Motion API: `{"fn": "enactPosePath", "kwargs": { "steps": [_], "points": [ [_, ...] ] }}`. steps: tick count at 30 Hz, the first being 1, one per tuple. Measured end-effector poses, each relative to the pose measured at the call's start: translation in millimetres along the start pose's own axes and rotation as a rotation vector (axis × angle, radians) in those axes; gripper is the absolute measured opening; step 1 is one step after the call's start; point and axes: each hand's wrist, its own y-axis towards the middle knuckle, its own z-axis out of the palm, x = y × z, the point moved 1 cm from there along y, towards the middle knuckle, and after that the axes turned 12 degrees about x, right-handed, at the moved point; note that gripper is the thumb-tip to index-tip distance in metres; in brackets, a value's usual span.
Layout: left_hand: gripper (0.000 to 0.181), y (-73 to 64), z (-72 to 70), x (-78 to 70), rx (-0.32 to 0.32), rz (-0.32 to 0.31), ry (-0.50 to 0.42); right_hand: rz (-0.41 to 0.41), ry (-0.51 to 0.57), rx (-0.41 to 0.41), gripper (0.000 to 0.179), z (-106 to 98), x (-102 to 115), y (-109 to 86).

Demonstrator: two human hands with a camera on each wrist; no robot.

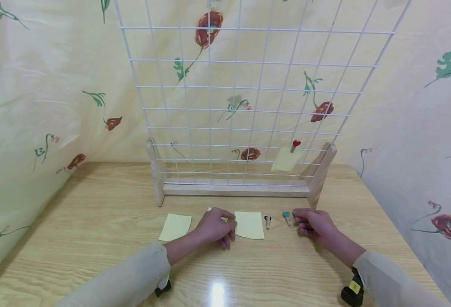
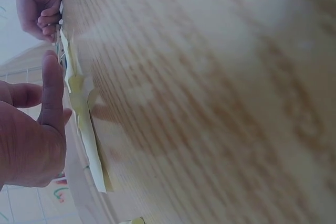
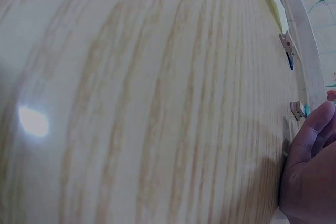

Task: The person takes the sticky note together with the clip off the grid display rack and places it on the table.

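My left hand (image 1: 214, 226) hovers over a pale yellow paper note that it mostly hides, its fingers loosely bent and the index finger (image 2: 52, 90) fairly straight in the left wrist view. To its right lies another yellow note (image 1: 249, 225), and to its left a third (image 1: 176, 227). My right hand (image 1: 314, 222) is low at the table, fingertips just right of a small clothespin with a teal heart (image 1: 286, 216). Its lower fingers are curled; I cannot tell whether the fingertips pinch something. A clothespin with a dark top (image 1: 267, 221) lies between the right note and the teal one.
A white wire grid (image 1: 229, 111) in a wooden stand (image 1: 233, 190) rises behind the notes. Low on its right side a red-heart clothespin (image 1: 295, 145) holds a yellow note (image 1: 285, 160). Flowered cloth (image 1: 41, 106) surrounds the wooden table (image 1: 106, 213).
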Motion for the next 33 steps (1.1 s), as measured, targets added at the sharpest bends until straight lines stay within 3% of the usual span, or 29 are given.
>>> {"fn": "enactPosePath", "kwargs": {
  "steps": [6,12,24,33],
  "points": [
    [0.04,-0.7,-2.2,-1.1,-0.003,-0.006,-0.007,0.019,0.018,0.008,0.026,-3.3,2.7,1.1],
    [0.039,-1.5,-5.5,-4.1,0.002,-0.009,-0.017,0.016,0.064,0.009,0.011,-4.2,5.0,2.0],
    [0.038,2.9,-6.0,-9.4,0.042,-0.004,-0.041,0.005,0.068,0.024,0.014,-5.8,7.5,-4.2],
    [0.038,8.9,-11.8,-19.4,0.052,0.016,-0.068,-0.076,0.056,0.094,0.013,-1.1,21.4,-6.2]
  ]
}}
